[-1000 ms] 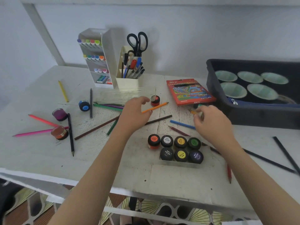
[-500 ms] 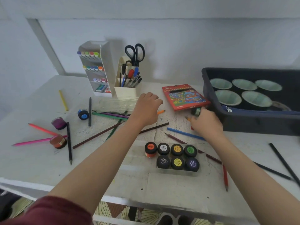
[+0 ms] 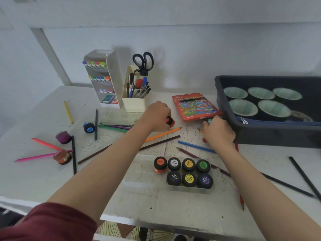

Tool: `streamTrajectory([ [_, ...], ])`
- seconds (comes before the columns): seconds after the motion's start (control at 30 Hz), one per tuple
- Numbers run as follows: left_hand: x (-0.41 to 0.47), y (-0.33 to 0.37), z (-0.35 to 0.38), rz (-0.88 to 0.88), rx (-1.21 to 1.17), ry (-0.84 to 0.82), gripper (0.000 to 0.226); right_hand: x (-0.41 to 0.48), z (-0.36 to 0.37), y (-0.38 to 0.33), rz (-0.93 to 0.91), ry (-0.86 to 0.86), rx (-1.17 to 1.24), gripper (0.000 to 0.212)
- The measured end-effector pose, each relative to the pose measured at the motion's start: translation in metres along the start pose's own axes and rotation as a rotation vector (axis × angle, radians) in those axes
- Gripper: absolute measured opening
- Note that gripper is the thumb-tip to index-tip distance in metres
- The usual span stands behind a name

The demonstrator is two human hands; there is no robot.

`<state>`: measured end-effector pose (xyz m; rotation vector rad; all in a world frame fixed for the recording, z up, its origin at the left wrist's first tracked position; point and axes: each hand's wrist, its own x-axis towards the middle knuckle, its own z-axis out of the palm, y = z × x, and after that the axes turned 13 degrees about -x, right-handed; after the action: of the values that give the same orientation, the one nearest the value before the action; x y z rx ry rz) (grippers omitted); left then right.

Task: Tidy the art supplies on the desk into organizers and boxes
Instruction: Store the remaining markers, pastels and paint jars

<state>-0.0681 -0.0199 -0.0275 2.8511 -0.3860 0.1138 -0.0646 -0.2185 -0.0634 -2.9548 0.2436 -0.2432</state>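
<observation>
Two half hidden: red-lidded jar (image 3: 169,121) gripped in curled left hand (image 3: 156,117), green-lidded jar (image 3: 209,121) barely peeking from clasping right hand (image 3: 219,132). Seven paint jars (image 3: 188,164) in clear tray (image 3: 190,191), three loose jars (image 3: 63,137) at left.

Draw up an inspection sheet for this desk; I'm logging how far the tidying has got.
Surface: white desk, scuffed and speckled.
Job's things: seven paint jars grouped near the front; purple jar, brown jar and blue jar loose at the left; pencils scattered; pencil box beside the bin; marker rack and pen cup with scissors at the back.
Clutter: the dark bin holds five pale bowls.
Hands: left hand grips a red jar; right hand curls round a small green item, mostly hidden.
Cables: nothing seen.
Surroundings: white wall; patterned floor below.
</observation>
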Motion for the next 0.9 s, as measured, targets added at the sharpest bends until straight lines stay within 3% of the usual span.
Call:
streamTrajectory([
  [0.1, -0.014, 0.004, -0.008, -0.084, -0.423, -0.039, 0.032, 0.001, 0.001, -0.001, -0.006, -0.005, 0.026, 0.025],
  [0.2, -0.033, 0.007, -0.019, -0.119, -0.608, -0.088, 0.033, 0.003, 0.000, -0.003, 0.004, -0.001, 0.018, 0.032],
  [0.43, -0.081, 0.014, -0.036, -0.137, -0.553, -0.263, 0.036, 0.003, 0.000, -0.010, -0.045, 0.013, -0.021, 0.025],
  [0.7, -0.108, 0.018, -0.042, -0.142, -0.581, -0.229, 0.035, -0.021, -0.023, -0.021, -0.116, -0.057, 0.019, 0.036],
  [0.77, -0.117, 0.020, -0.041, -0.138, -0.596, -0.220, 0.037, -0.029, -0.030, -0.021, -0.132, -0.148, 0.124, 0.041],
  [0.9, -0.136, 0.025, -0.034, -0.132, -0.607, -0.200, 0.037, -0.049, -0.043, -0.017, -0.139, -0.390, 0.599, 0.036],
])
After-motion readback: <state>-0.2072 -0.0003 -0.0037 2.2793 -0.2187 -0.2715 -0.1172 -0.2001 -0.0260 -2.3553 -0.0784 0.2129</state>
